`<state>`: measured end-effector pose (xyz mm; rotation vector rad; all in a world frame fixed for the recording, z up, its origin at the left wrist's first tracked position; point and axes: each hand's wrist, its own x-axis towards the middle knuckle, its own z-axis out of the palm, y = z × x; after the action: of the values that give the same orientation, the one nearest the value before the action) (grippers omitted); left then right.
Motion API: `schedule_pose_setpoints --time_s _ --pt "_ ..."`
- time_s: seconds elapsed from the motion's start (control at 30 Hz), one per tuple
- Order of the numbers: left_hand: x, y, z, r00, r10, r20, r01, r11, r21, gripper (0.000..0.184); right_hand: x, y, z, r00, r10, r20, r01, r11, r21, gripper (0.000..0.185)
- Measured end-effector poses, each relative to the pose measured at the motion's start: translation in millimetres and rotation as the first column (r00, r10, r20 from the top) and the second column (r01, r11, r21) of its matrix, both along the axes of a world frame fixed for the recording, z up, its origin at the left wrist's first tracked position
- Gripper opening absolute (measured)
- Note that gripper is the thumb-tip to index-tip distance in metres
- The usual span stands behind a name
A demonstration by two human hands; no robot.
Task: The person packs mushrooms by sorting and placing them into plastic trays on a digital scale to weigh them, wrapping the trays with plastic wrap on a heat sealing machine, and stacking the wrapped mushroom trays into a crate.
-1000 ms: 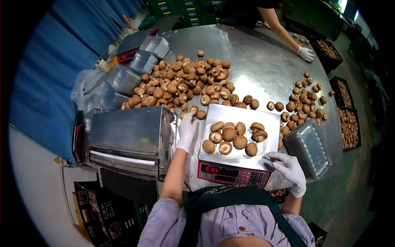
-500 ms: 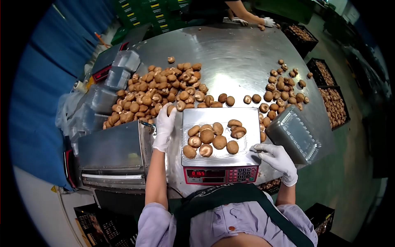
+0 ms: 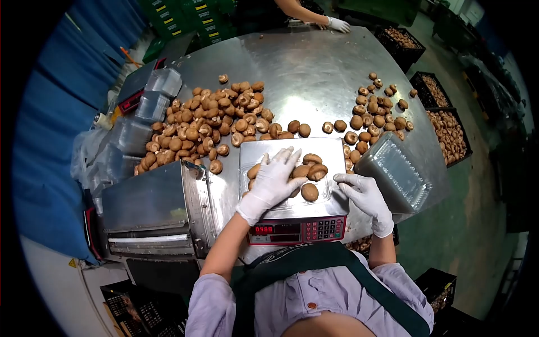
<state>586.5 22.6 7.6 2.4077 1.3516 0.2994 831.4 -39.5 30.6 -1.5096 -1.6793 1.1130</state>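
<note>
hands apart, both in white gloves. left hand (image 3: 274, 182) lies over the mushrooms (image 3: 309, 192) on the scale, fingers stretched out and pointing away from the body; can't tell if it has anything under the palm. right hand (image 3: 366, 196) is at the scale's right edge, fingers half curled, thumb side toward the plate; can't tell if it pinches anything or touches the plate.

those mushrooms sit in a clear tray (image 3: 325, 190) on the metal plate of the scale (image 3: 337, 153), some of them hidden by the left hand. red digits lit on the display (image 3: 263, 229), too blurry to read for sure. keypad (image 3: 324, 229) right of it.

around the scale: big mushroom pile (image 3: 208, 121) beyond it to the left, short row of loose ones just behind the plate, smaller pile (image 3: 382, 112) to the right. stack of clear trays (image 3: 412, 174) stands tilted in view just beside the right hand. left of the scale, a metal box (image 3: 146, 196) with a white bar along its front, more clear trays behind it.

steel table (image 3: 303, 73) under all that. co-worker's gloved hand (image 3: 339, 24) at the far edge. black crates (image 3: 400, 53) of mushrooms off the right side, blue curtain (image 3: 73, 140) at left.
</note>
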Motion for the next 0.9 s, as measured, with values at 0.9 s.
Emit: schedule_pose_setpoints --time_s 0.9 --pt "-137 -55 -12 0.642 0.717 0.272 -0.611 0.692 -0.385 0.029 -42 12 -36 0.996 -0.086 0.036 0.09 0.985 -0.147 0.018"
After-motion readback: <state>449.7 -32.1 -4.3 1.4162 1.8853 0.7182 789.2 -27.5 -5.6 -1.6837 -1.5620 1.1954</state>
